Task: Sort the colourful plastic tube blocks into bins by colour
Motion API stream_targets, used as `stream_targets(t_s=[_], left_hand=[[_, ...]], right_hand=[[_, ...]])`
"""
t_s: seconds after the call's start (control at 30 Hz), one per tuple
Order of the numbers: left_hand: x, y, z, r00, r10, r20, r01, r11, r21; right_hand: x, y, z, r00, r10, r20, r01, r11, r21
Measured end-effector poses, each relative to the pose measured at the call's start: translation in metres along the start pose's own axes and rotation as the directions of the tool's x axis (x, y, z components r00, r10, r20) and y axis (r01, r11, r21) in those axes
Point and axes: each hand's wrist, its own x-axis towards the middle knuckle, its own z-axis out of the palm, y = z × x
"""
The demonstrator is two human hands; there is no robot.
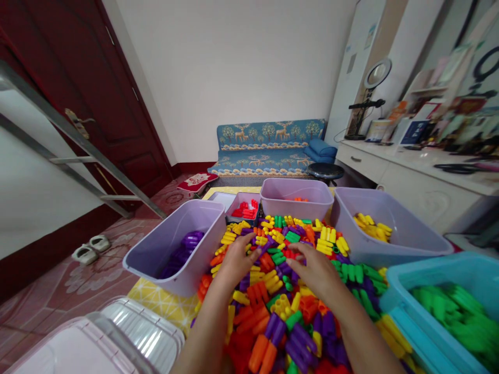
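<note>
Colourful plastic pieces (273, 280) in red, orange, yellow, green and purple cover the middle of the table in a thick pile. My left hand (239, 257) is over the pile's left part, its fingers curved beside a purple piece (267, 244); whether it grips that piece is unclear. To the right, my right hand (310, 262) reaches over the pile with fingers apart, near green and red pieces. A lilac bin (136, 259) at the left holds purple pieces. Yellow pieces lie in another lilac bin (409, 249), and green ones in a turquoise bin (401, 291).
Behind the pile stand a lilac bin (296, 208) with a few orange pieces and a small tray with red pieces (245, 209). Clear and pink lids (144, 327) lie at the lower left. A ladder (62, 124), a blue sofa (268, 156) and a white cabinet (405, 171) stand farther off.
</note>
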Motion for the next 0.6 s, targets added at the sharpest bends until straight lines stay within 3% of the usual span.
stream_targets(t_s=[0.1, 0.23, 0.37, 0.6], left_hand=[[0.0, -0.015, 0.019, 0.99, 0.054, 0.134, -0.086, 0.966, 0.246], [-0.002, -0.015, 0.027, 0.978, 0.103, 0.182, -0.165, 0.915, 0.369], [-0.003, -0.006, 0.025, 0.967, 0.128, 0.222, -0.181, 0.954, 0.239], [-0.007, 0.02, 0.017, 0.961, 0.127, 0.246, -0.08, 0.978, -0.192]], right_hand=[[-0.004, 0.004, 0.007, 0.996, 0.035, 0.086, -0.017, 0.979, -0.205], [-0.006, 0.0, 0.018, 0.988, -0.019, 0.151, 0.038, 0.992, -0.123], [-0.003, -0.004, 0.022, 0.989, -0.058, 0.136, 0.046, 0.995, 0.087], [0.001, -0.013, 0.007, 0.997, -0.063, -0.052, 0.078, 0.928, 0.365]])
